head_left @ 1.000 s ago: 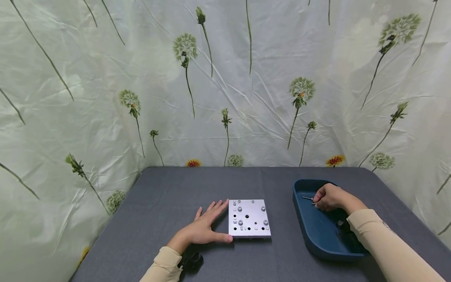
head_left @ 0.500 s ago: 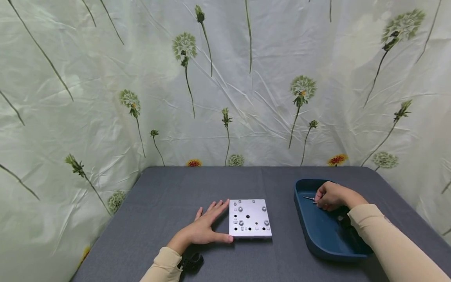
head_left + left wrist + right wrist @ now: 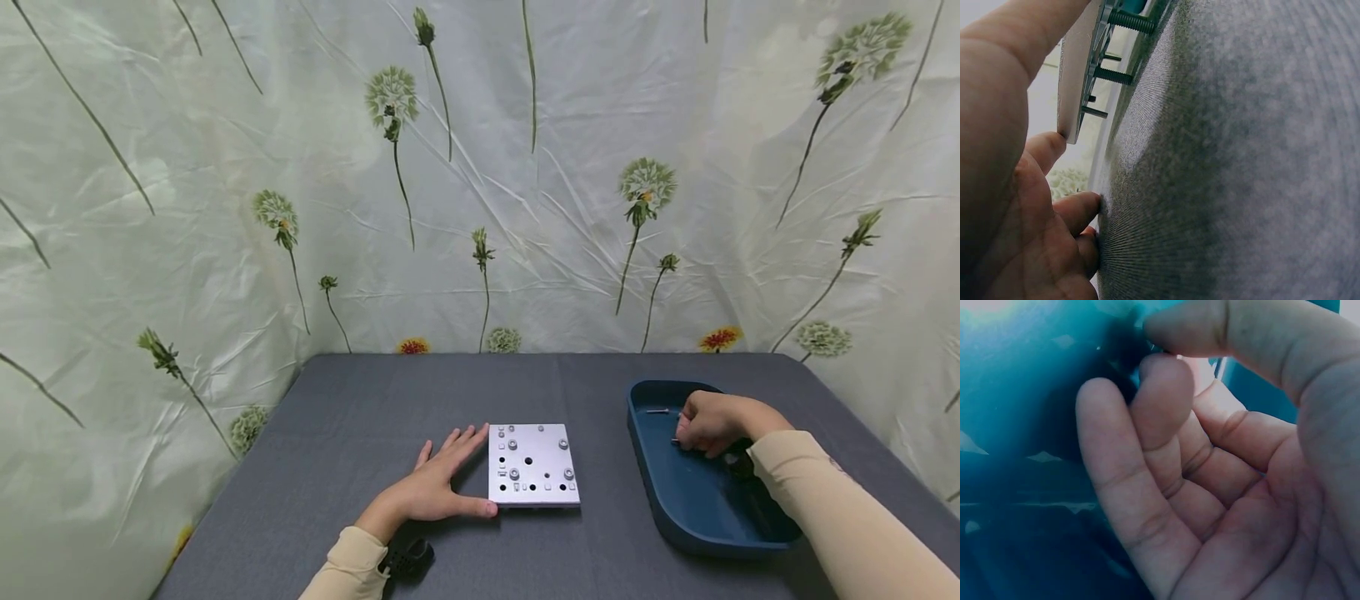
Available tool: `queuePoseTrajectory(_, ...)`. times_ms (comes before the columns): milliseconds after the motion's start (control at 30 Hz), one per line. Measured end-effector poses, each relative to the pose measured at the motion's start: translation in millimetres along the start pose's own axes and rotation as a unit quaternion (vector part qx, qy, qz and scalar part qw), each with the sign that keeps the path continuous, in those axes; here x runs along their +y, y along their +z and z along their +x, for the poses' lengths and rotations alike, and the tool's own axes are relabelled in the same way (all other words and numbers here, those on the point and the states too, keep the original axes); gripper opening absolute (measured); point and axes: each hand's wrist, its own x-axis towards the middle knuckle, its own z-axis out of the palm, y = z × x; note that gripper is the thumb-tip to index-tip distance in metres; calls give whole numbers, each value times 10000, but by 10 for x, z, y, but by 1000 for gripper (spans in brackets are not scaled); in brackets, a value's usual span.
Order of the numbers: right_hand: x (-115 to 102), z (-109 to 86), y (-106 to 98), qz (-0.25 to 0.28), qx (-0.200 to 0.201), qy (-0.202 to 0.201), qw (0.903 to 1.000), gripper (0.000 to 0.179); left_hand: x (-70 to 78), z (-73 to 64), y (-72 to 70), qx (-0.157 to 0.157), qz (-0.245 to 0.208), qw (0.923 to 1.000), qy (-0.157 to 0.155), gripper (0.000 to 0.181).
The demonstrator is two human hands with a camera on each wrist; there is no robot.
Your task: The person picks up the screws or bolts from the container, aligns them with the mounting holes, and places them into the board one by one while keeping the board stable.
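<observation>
A square silver metal plate (image 3: 532, 465) with holes and several screw heads lies mid-table. In the left wrist view, threaded screw shanks (image 3: 1114, 75) stick out from its underside toward the cloth. My left hand (image 3: 431, 487) touches the plate's left side with thumb and index finger spread and straight. Inside the blue tray (image 3: 660, 521), my right hand (image 3: 708, 425) has its fingers curled and pinches a small screw, of which only the tip (image 3: 675, 442) shows. Another thin screw (image 3: 657, 411) lies on the tray floor, left of those fingers. The right wrist view hides most of the pinched piece.
Dark grey cloth (image 3: 375, 408) covers the table. A pale curtain (image 3: 450, 183) printed with dandelions hangs behind and at the sides. A black wrist camera (image 3: 411, 560) sits below the left hand. The tray's raised walls surround the right hand.
My right hand has shifted slightly right and nearer within the tray. The loose screw by its fingertips now lies flat, apart from them. My left hand and the plate stay put.
</observation>
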Motion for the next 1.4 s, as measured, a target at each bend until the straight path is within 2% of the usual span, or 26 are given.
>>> queuePoseTrajectory(167, -44, -19, -8, 10, -94, -59, 9999, 24, 51, -35, -30, -26, 12, 10000, -37, 115)
queuePoseTrajectory(333, -91, -43, -43, -166, -19, -72, 9998, 20, 105, -54, -67, -71, -9, 10000, -17, 114)
queuePoseTrajectory(567, -125, -77, -109, -323, 102, -183, 9993, 9, 81, -66, -68, -40, -55, 9999, 100, 115)
queuePoseTrajectory(700, -141, -99, -160, -203, 121, -446, 9987, 10, 70, -70, -61, 18, -143, 9997, 188, 115)
queuePoseTrajectory(933, -143, -203, -226, 70, -69, -855, 9963, 17, 100, -48, -18, -43, -115, 9999, 105, 115)
queuePoseTrajectory(1167, -166, -270, -235, 346, -195, -1030, 9939, 19, 172, -60, -38, -58, -82, 9999, 80, 115)
queuePoseTrajectory(1400, -282, -303, -193, 377, -400, -1386, 9888, 21, 138, -72, -46, 13, -134, 9998, 118, 116)
